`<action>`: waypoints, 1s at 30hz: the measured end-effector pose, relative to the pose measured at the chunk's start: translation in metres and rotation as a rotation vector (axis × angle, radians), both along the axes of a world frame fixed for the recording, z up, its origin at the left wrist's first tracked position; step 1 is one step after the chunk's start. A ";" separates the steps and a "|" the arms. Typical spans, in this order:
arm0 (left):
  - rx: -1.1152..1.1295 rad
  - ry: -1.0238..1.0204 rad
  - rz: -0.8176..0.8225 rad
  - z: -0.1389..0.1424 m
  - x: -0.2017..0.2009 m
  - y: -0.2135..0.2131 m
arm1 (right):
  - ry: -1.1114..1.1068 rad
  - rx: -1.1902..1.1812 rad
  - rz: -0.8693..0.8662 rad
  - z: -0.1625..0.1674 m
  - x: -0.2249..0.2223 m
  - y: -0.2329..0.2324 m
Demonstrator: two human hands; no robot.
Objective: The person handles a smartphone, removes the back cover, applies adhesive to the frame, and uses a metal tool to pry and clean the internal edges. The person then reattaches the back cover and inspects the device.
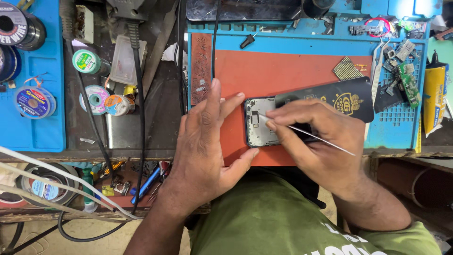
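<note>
We saw the left hand (207, 141) pressed flat beside an opened phone (258, 123) on the red mat (283, 71), while the right hand (321, 137) pinched thin tweezers (306, 133) over it, a black card (330, 100) lying across the phone.

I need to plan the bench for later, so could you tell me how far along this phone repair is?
Done: the phone lies opened on the red mat, its bare inner frame showing. In hand: the left hand steadies it while the right hand works a thin metal probe inside. Left: a black panel lies unfitted over the phone's far end, and loose small parts sit at the mat's right.
</note>
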State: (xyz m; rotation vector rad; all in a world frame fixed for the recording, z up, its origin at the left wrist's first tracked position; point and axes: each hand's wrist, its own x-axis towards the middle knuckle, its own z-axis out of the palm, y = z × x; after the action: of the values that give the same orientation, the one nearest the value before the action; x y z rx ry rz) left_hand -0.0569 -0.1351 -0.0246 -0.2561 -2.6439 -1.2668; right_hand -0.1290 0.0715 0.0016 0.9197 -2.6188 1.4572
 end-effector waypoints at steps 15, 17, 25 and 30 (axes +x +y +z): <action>0.000 -0.020 0.002 -0.003 -0.001 -0.006 | 0.166 0.190 0.006 -0.004 -0.007 -0.024; 0.004 -0.018 0.002 -0.004 -0.001 -0.007 | 0.176 0.220 0.026 -0.003 -0.008 -0.024; 0.018 -0.042 -0.003 -0.006 -0.001 -0.010 | 0.086 0.148 0.048 -0.001 -0.009 -0.022; 0.029 -0.054 -0.009 -0.006 0.000 -0.012 | 0.075 0.141 0.101 0.001 -0.011 -0.027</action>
State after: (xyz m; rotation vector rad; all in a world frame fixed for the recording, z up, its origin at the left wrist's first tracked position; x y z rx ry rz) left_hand -0.0567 -0.1472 -0.0305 -0.2330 -2.6696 -1.3318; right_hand -0.1402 0.0446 0.0023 1.1119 -2.6849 1.2430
